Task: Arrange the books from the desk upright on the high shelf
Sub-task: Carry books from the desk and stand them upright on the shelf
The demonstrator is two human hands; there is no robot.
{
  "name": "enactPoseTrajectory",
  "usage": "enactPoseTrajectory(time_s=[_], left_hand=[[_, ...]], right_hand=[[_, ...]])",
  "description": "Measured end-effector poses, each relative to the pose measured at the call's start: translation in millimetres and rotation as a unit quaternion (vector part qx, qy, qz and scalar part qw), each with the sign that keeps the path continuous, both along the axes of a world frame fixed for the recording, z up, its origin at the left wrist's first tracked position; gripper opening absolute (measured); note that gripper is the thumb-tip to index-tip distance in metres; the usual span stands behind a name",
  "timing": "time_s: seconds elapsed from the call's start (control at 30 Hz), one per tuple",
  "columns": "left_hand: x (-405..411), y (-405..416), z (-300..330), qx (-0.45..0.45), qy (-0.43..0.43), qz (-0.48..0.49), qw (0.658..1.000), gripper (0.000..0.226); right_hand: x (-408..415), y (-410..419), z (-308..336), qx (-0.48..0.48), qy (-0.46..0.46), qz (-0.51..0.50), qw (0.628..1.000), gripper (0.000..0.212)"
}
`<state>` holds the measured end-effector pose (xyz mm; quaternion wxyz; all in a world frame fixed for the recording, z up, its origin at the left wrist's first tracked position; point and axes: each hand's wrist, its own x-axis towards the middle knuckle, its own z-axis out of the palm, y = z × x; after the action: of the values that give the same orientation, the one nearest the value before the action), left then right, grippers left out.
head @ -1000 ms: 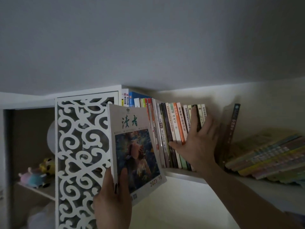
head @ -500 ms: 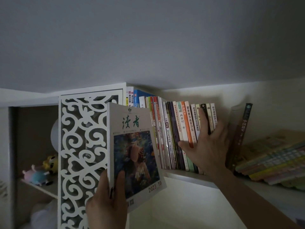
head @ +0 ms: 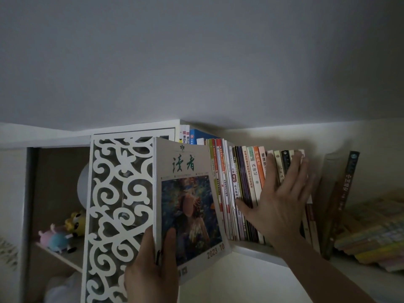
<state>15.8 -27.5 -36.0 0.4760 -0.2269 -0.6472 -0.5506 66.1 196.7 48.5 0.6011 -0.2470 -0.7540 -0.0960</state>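
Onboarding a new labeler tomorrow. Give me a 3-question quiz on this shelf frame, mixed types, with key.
1. True or false: the left hand grips the magazine by its lower edge.
2. The right hand is: A) pulling one book out, B) pressed flat on the upright books' spines, C) hanging idle.
3. Fill in: right of the leaning dark book, the stack of books lies ____.

Key: 1 true; 2 B; 3 flat.
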Motion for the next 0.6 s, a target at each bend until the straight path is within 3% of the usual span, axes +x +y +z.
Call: enactPoseTrajectory(time_s=[0.2, 0.6], left_hand=[[-0.4, 4.4, 5.0, 0.028, -0.021, -0.010, 0.999, 0.054], [-4.9, -2.6, -2.2, 0.021, -0.005, -0.004, 1.000, 0.052]], right_hand=[[7.3, 8.7, -0.6, 0.006, -0.009, -0.003, 1.000, 0.145], [-4.3, 2.1, -2.6, 0.009, -0.016, -0.012, 1.000, 0.136]])
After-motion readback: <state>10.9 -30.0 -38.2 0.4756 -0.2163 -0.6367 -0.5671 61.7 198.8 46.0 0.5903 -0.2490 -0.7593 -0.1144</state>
